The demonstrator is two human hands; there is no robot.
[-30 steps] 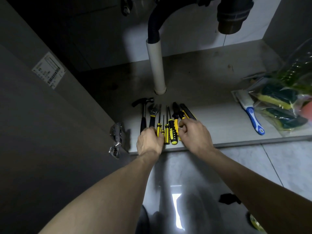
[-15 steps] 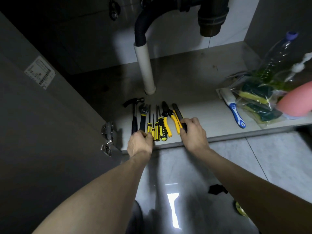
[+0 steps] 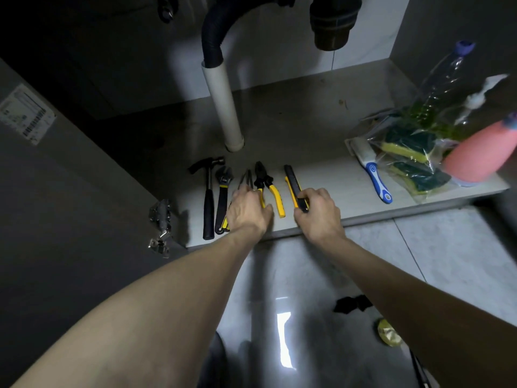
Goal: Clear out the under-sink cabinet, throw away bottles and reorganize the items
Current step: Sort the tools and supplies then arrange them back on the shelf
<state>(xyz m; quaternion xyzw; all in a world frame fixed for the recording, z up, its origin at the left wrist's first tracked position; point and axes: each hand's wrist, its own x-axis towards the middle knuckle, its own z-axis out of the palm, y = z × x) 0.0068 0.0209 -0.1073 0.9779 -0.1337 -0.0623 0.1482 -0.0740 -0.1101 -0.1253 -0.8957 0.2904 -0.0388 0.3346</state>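
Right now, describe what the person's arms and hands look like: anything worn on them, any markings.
Both arms are bare all the way down, with no sleeves in view. The left hand and right hand wear no gloves. No watch, bracelet or ring shows on either wrist or hand, and no markings can be made out in the dim light.

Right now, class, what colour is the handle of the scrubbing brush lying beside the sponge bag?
Blue and white plastic brush handle, seen in the head view.

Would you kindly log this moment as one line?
stage: arranging tools | left hand: on screwdrivers | right hand: grips knife | pliers: between hands
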